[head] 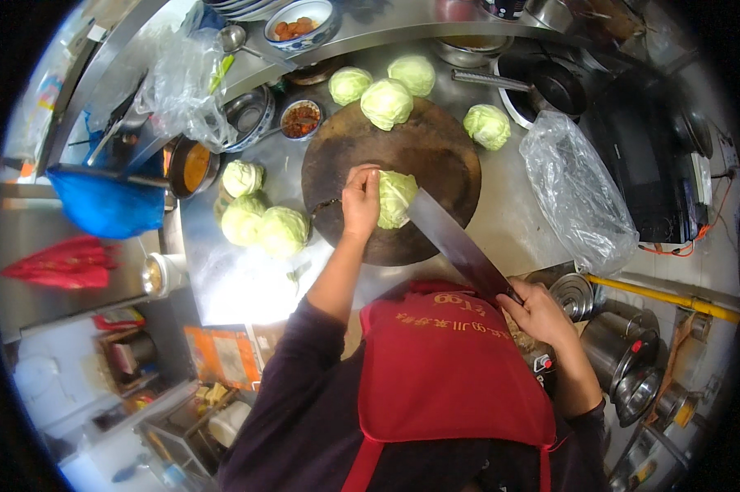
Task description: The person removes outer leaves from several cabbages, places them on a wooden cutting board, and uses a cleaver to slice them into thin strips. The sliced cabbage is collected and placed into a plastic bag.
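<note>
On the round wooden chopping block (339, 154) lies a head of cabbage (396, 198), steadied on its left side by my left hand (362, 200). My right hand (533, 307) grips the handle of a large cleaver (459, 246), whose blade tip touches or nearly touches the cabbage's right side. Another cabbage (386, 104) rests at the block's far edge, with two more just behind it. A single cabbage (487, 126) sits to the right of the block, and several cabbages (284, 231) stand on the steel counter to the left.
A clear plastic bag (576, 190) lies on the counter at right, near a frying pan (554, 89). A bowl of chopped red chili (300, 120) and a pot (192, 167) stand at back left. A steel shelf edge (370, 40) crosses behind the block.
</note>
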